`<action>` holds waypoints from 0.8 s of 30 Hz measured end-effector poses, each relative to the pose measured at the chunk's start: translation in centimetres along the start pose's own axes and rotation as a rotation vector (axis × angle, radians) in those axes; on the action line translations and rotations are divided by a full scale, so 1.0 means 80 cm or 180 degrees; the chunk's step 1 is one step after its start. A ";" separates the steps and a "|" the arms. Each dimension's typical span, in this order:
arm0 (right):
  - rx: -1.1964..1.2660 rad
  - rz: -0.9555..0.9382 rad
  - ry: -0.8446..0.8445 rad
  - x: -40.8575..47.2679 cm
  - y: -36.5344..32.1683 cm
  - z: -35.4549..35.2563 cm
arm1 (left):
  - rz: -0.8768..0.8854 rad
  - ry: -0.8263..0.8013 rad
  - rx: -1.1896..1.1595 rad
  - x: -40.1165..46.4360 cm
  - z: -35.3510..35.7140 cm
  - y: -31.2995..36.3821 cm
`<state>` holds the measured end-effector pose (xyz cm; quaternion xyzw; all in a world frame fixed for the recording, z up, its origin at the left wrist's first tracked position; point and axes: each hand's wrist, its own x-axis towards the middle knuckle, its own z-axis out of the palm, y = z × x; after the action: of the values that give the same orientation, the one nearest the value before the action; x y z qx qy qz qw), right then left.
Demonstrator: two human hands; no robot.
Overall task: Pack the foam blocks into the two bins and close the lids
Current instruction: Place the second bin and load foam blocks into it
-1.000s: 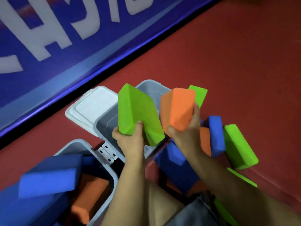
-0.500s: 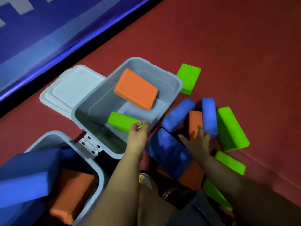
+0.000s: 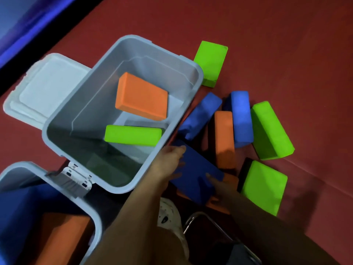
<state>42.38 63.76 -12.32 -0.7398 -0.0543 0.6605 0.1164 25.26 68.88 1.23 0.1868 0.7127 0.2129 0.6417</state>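
**Foam blocks: one bin part-filled, both hands at a dark blue block**

Red floor (image 3: pixel 267 25) carries everything we see; a blue wall (image 3: pixel 23 18) runs along the upper left.

**Bins.** We see two grey bins, both with lids off the opening. The far bin (image 3: pixel 63 115) stands at centre left, its lid (image 3: pixel 44 90) swung back and lying flat on the floor behind it. Inside it lie an orange block (image 3: pixel 141 96), tilted against the far wall, and a green block (image 3: pixel 132 135) nearer us. The near bin (image 3: pixel 96 222) sits at lower left, cut by the picture edge. It holds a blue block (image 3: pixel 21 213) and an orange one (image 3: pixel 61 238); we cannot count the rest.

**Loose blocks.** Right of the far bin, the remaining blocks lie in a heap on the floor: a green block just beside the bin's far corner (image 3: pixel 211 62), a blue block leaning at the bin wall (image 3: pixel 200 115), an upright orange block (image 3: pixel 224 138), a blue block touching it (image 3: pixel 241 117), and two further green blocks to the right (image 3: pixel 271 131) and lower right (image 3: pixel 264 187).

**Hands.** We have both hands on a dark blue block (image 3: pixel 194 175) at the near edge of the heap, just beside the far bin. The left hand (image 3: pixel 170 161) lies along its left edge with fingers extended and relaxed. The right hand (image 3: pixel 215 183) is at its near right edge; blur and shadow hide the fingers, so we cannot tell whether they grip or only touch.
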 end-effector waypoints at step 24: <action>-0.0940 -0.2480 0.0703 -0.058 -0.018 0.037 | 0.1369 0.0368 0.2407 0.006 0.010 -0.034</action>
<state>39.02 64.36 -7.75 -0.7390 -0.4108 0.4691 0.2550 26.02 66.88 -0.73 0.5406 0.7202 0.0759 0.4283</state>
